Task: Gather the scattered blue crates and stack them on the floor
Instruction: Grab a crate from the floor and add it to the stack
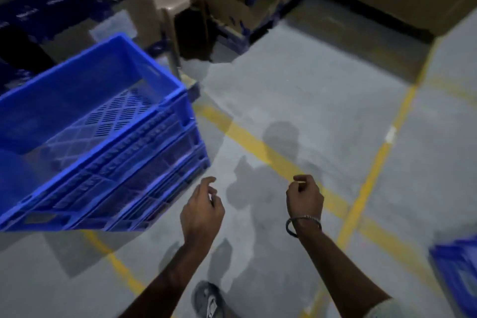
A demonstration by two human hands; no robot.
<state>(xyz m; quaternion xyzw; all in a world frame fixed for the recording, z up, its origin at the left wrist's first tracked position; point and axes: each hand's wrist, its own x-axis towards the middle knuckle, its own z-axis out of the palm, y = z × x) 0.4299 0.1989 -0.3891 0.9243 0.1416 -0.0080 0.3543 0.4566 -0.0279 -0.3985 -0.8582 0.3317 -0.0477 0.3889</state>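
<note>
Stack (103, 142) of blue crates stands left on floor (296, 90). One crate (456, 268) near right waits. Left hand (202, 210), right hand (304, 197): grip loose, holding nothing.

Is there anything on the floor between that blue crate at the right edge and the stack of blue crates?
Nothing visible: only bare grey floor with yellow lines separates the blue plastic crate from the stack of blue plastic crates.

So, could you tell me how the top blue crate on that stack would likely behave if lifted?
The top crate looks like rigid moulded plastic, so probably stiff. Its slotted base and empty inside suggest it is light for its size. The raised rim should give a firm, non-slip hold.
</note>
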